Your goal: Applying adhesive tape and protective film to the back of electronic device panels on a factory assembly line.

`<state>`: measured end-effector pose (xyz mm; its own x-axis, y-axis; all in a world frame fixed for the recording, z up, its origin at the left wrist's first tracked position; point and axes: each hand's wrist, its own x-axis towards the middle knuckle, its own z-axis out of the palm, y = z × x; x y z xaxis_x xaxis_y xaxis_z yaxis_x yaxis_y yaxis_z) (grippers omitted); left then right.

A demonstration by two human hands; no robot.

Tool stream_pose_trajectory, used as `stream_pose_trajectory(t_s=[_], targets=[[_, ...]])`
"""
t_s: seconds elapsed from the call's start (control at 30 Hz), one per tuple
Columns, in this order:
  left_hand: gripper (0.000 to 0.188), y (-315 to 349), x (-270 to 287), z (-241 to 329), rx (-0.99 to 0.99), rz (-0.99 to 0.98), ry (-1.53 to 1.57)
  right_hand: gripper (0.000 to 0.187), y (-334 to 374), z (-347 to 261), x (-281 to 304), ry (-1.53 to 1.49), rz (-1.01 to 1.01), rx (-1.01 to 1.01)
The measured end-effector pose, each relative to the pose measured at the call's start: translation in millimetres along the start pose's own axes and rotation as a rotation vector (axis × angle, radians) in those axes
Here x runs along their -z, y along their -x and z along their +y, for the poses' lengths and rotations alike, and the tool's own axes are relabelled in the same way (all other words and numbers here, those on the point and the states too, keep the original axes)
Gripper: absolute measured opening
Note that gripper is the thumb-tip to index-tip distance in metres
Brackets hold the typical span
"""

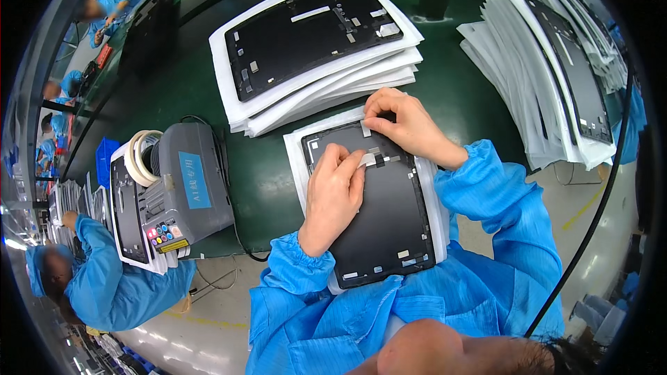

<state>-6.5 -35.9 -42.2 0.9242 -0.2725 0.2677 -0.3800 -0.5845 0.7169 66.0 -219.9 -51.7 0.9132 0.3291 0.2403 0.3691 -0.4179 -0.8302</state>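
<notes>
A flat black panel (385, 215), with several small white and silver patches, lies in front of me on white foam sheeting (297, 167). My left hand (332, 191) is over its upper left part, thumb and index finger pinched around a small whitish strip (367, 160) close to the surface. At the panel's far edge my right hand (406, 123) is closed, its fingertips pinched beside a white patch (366, 129). Whatever those right fingertips hold, if anything, is too small to make out.
Beyond the panel stands a stack of white sheets (278, 107) topped by another black panel (299, 42). A taller stack (514, 83) leans at right. On the left are a grey machine (198, 180) with coloured buttons and tape rolls (142, 160). A co-worker (111, 271) sits at far left.
</notes>
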Motion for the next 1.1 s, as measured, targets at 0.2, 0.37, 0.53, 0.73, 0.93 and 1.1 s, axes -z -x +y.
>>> stream_pose_trajectory(t_s=[0.2, 0.37, 0.53, 0.73, 0.93, 1.1], targets=[[0.019, -2, 1, 3, 0.016, -0.011, -0.001, 0.011, 1, 2, -5, 0.038, 0.041, 0.024], [0.022, -3, 1, 3, -0.003, -0.018, -0.025, 0.010, 2, 2, -5, 0.062, 0.048, 0.031], [0.029, -8, 3, 5, -0.006, -0.062, -0.086, 0.010, 1, 5, -8, 0.040, 0.067, 0.011], [0.034, -18, 3, 9, 0.021, -0.132, -0.192, 0.006, 2, 3, -8, 0.059, 0.058, 0.012], [0.037, -22, -7, 12, 0.014, -0.103, -0.346, 0.006, 5, 4, -9, 0.132, 0.086, 0.111], [0.038, -22, -10, 12, 0.014, -0.082, -0.406, 0.012, 13, -3, -10, 0.174, 0.135, 0.137]])
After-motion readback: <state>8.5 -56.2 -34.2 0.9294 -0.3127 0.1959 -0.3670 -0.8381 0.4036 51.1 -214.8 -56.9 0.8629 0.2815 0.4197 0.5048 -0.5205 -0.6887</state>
